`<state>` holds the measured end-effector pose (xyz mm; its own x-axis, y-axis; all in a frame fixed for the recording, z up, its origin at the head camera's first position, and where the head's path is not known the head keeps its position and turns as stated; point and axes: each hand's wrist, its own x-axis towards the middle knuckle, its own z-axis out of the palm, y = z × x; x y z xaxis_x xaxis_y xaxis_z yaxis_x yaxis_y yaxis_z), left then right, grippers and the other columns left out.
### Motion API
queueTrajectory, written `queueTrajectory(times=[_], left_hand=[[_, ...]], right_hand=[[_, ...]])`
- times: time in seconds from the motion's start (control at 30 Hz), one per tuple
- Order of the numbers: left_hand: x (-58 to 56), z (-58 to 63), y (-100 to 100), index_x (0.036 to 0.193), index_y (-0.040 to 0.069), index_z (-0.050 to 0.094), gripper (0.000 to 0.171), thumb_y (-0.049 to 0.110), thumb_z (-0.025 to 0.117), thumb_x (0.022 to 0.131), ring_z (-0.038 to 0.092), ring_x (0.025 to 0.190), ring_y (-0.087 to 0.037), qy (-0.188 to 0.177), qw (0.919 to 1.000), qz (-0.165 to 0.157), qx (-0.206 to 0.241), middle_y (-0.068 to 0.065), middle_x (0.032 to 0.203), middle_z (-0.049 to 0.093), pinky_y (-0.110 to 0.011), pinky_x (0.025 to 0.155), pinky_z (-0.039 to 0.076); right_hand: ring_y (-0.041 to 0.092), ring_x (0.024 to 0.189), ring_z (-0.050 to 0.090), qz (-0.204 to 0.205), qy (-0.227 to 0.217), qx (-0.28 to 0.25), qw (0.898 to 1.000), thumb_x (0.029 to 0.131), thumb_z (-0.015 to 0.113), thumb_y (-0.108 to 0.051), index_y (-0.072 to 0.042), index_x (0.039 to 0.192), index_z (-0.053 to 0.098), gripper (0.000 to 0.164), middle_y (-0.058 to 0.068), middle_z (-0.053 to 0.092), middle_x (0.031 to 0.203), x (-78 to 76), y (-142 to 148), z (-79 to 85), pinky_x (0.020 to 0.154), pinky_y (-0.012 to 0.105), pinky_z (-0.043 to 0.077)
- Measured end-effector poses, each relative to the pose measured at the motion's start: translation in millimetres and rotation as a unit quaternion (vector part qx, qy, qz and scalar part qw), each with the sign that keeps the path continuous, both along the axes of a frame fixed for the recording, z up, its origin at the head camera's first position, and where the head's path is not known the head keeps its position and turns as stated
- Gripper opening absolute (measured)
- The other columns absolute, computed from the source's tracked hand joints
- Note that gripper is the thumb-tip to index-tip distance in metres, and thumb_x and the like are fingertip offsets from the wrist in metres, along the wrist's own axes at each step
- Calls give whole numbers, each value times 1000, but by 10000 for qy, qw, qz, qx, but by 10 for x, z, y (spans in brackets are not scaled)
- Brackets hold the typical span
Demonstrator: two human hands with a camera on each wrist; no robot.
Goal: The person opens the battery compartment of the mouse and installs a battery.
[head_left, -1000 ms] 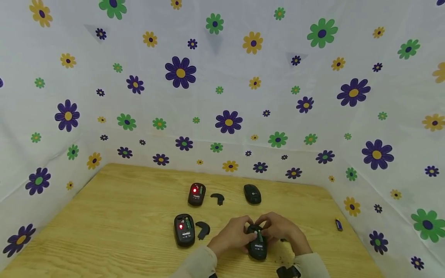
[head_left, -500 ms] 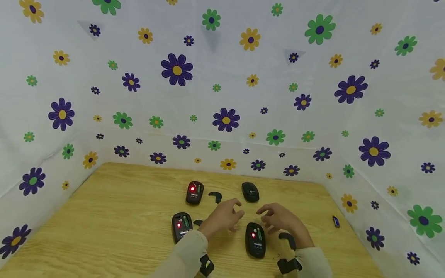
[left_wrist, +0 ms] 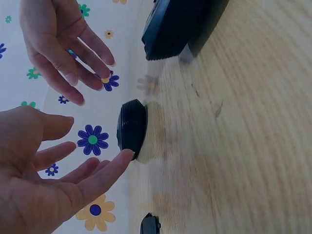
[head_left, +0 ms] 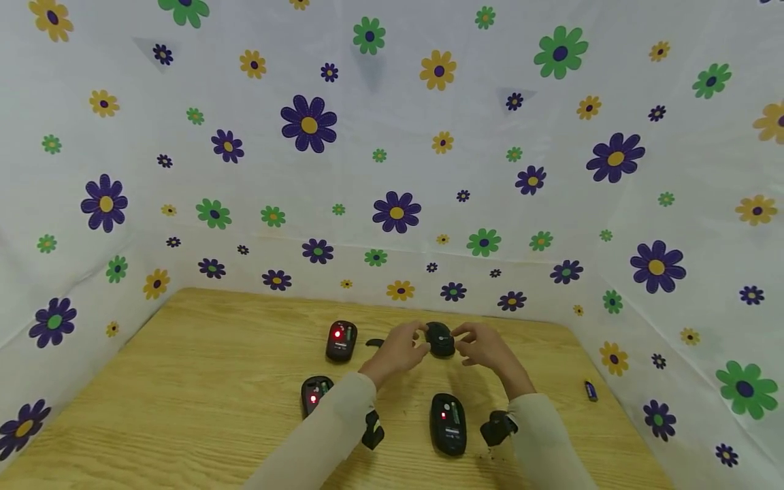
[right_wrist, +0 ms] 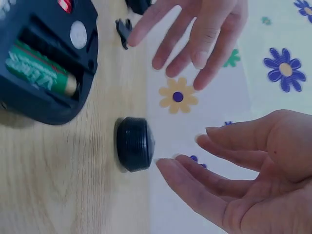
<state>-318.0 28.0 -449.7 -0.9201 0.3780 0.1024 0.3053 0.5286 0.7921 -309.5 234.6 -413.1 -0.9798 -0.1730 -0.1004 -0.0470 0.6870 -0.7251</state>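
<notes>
A black computer mouse (head_left: 439,340) lies right side up near the back of the table, between my two hands. My left hand (head_left: 398,350) is at its left with fingers spread; in the left wrist view a fingertip overlaps the mouse (left_wrist: 132,124), and whether it touches I cannot tell. On the other side, my right hand (head_left: 485,346) has its fingers loosely bent, holding nothing. Closer to me lies an upturned mouse (head_left: 448,425) with a red light on. Its open compartment shows a green battery (right_wrist: 41,68) in the right wrist view.
Two more upturned mice, the back one (head_left: 341,341) and the front one (head_left: 315,395), glow red at left; my left sleeve partly covers the front one. A black battery cover (head_left: 373,342) shows beside my left hand. A blue battery (head_left: 591,390) lies far right. Flowered cloth surrounds the table.
Both hands have let go of the near upturned mouse, whose red light now shows, and moved forward to either side of the back mouse. The cover at its right is now hidden by my right arm.
</notes>
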Motion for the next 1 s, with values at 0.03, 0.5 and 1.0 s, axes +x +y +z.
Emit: queueTrajectory(times=[0.03,0.5,1.0], left_hand=[[-31,-3,17,144,4,55,41,18,59,106,62,125,-39,-62,10000,2,5,-24,141,59,-54,99,57],[-391,-110,154,143,3,57,40,16,59,105,57,134,-39,-342,9988,146,-311,-23,146,57,-55,110,52],[-477,-196,310,137,0,62,37,9,63,101,57,136,-39,-495,9961,726,-96,-22,142,62,-54,114,49]], right_hand=[[42,97,73,-31,23,24,10000,101,59,-4,8,133,61,34,33,67,119,-42,4,-3,81,46,66],[44,113,68,-322,-114,121,9993,100,62,-6,6,130,64,33,33,64,129,-388,54,-169,88,48,65],[45,110,70,-325,-255,-148,9990,101,61,-4,8,135,60,36,38,61,131,-542,2,-354,85,48,65]])
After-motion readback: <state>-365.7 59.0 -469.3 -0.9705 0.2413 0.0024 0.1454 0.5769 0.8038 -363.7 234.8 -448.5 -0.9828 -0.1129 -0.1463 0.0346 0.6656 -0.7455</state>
